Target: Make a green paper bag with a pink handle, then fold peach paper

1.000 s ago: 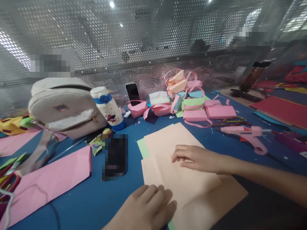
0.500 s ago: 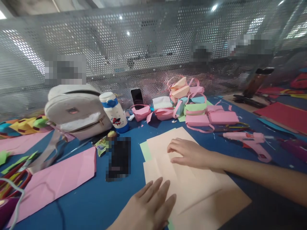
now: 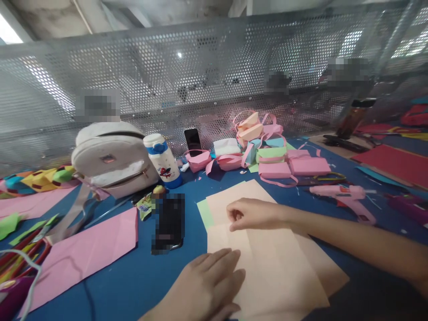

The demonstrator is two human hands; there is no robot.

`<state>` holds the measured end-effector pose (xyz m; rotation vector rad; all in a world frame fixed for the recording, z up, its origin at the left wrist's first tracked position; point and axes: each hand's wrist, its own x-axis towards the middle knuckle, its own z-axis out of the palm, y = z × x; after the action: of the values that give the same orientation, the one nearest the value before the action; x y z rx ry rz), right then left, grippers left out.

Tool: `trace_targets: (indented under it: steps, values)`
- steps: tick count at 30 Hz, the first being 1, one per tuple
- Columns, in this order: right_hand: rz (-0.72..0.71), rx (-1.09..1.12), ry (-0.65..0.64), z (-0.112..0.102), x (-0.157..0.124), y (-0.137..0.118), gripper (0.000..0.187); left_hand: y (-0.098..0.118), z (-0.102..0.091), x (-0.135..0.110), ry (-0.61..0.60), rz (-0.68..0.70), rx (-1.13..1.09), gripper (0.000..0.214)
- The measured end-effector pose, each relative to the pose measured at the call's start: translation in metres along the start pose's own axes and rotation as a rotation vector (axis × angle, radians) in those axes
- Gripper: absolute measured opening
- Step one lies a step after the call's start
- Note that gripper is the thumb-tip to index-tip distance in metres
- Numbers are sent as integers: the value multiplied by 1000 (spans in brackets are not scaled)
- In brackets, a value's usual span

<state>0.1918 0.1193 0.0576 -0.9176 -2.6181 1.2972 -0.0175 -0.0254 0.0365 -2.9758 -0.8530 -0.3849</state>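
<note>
Peach paper (image 3: 277,272) lies stacked on the blue table (image 3: 120,290), green sheet (image 3: 205,213) peeking out at left. Right hand (image 3: 248,215) rests over it, fingers now curled in, straighter half a second ago; cannot tell if they pinch anything. Left hand (image 3: 209,281) open, fingers closer together than before, covering the paper's near left edge. Top sheet's near right corner now shows. Around: pink sheet (image 3: 90,249) and backpack (image 3: 115,165) left, pink glue gun (image 3: 347,194) right, paper bags (image 3: 276,170) behind.
</note>
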Motion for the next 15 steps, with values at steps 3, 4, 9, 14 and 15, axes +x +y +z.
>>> trace_targets:
  steps: [3,4,9,14,15]
  values:
    - [-13,166,-86,-1,-6,4,18,-10,-5,6,81,-82,-128,31]
    - [-21,206,-97,-1,-9,4,21,-14,-6,9,144,-147,-179,33]
    - [-67,363,34,-10,-28,-5,27,-44,-5,29,449,-726,-889,63]
    - [-89,265,203,-19,-46,-14,24,-48,-8,53,185,-816,-1250,58]
    - [-74,238,231,-19,-48,-15,24,-46,-9,56,162,-829,-1269,60]
